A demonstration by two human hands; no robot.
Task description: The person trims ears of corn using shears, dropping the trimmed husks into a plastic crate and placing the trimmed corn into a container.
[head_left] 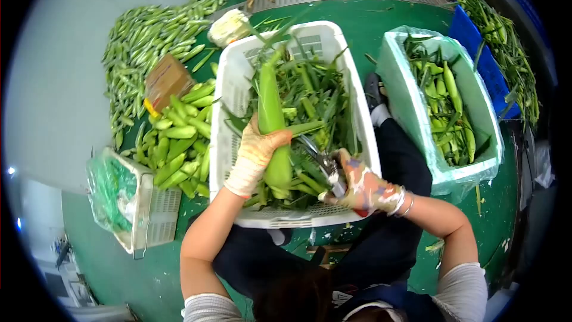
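Observation:
My left hand (256,152), in a pale work glove, is wrapped round a green ear of corn in its husk (270,92). The ear stands nearly upright over a white plastic crate (225,113). My right hand (368,186), in a patterned glove, is closed on pruning shears (325,164) with a bit of red at the handle. The metal blades point up and left towards the ear, close to a leafy piece (307,127) that sticks out from it. Cut husk leaves and stalk ends (316,86) fill much of the crate beneath both hands.
Trimmed corn (179,137) is heaped on the green floor to the left, beside a cardboard box (167,80). More ears (155,36) spread behind. A lined bin (396,77) of corn stands right, near a blue crate (476,53). Another crate (158,203) sits lower left.

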